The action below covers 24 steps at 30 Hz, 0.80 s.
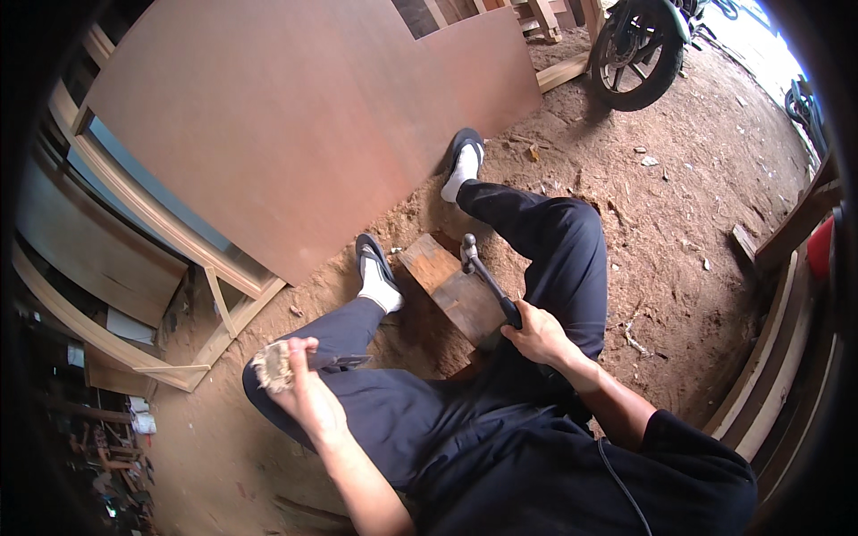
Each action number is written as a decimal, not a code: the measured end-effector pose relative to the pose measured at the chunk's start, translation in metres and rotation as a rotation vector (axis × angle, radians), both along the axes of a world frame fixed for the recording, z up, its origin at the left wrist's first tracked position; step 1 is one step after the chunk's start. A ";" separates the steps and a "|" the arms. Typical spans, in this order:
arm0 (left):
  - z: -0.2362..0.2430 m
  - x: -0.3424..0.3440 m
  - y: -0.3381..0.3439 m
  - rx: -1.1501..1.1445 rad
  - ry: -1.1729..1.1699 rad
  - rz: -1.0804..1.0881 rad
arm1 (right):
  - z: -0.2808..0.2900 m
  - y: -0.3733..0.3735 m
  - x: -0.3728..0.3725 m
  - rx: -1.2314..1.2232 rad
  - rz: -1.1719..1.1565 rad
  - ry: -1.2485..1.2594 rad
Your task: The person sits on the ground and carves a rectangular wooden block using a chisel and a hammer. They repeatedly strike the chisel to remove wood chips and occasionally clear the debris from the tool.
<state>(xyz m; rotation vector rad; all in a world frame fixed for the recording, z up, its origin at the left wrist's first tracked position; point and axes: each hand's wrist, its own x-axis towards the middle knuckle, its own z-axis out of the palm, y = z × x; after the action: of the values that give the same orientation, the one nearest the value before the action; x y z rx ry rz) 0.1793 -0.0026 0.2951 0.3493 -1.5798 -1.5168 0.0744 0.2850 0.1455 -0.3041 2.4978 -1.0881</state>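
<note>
My right hand [541,332] is closed round the dark grip of a hammer [490,279]. Its metal head is over a wooden block [465,306] on the ground between my legs; whether it touches the wood I cannot tell. Raised above my left thigh, my left hand [313,402] grips what looks like a chisel [275,366]. The tool's pale wooden end is frayed and faces up, and a dark flat blade sticks out to the right of my fingers. My palm hides the middle of the tool.
A large brown wood panel [295,116] leans ahead of my feet. Wooden frames [179,223] stand at the left, and long boards [760,375] at the right. A motorbike wheel [636,58] rests on the dirt floor [688,232] at the far right.
</note>
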 end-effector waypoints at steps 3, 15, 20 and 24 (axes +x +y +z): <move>0.020 0.013 -0.005 -0.012 -0.004 0.043 | -0.003 -0.005 0.001 0.045 0.037 0.008; 0.115 0.006 -0.001 -0.116 0.192 -0.408 | -0.007 -0.012 0.003 0.154 0.155 0.019; 0.167 -0.028 0.004 -0.183 0.182 -0.618 | 0.002 -0.013 0.005 0.157 0.129 0.001; 0.197 -0.067 0.003 -0.322 0.034 -0.670 | 0.012 -0.013 0.005 0.148 0.127 -0.051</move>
<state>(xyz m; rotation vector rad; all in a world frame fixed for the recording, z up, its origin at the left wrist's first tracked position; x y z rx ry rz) 0.1119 0.0009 0.4924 -0.4300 -1.9882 -1.6851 0.0799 0.2719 0.1575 -0.3808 2.4604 -0.8459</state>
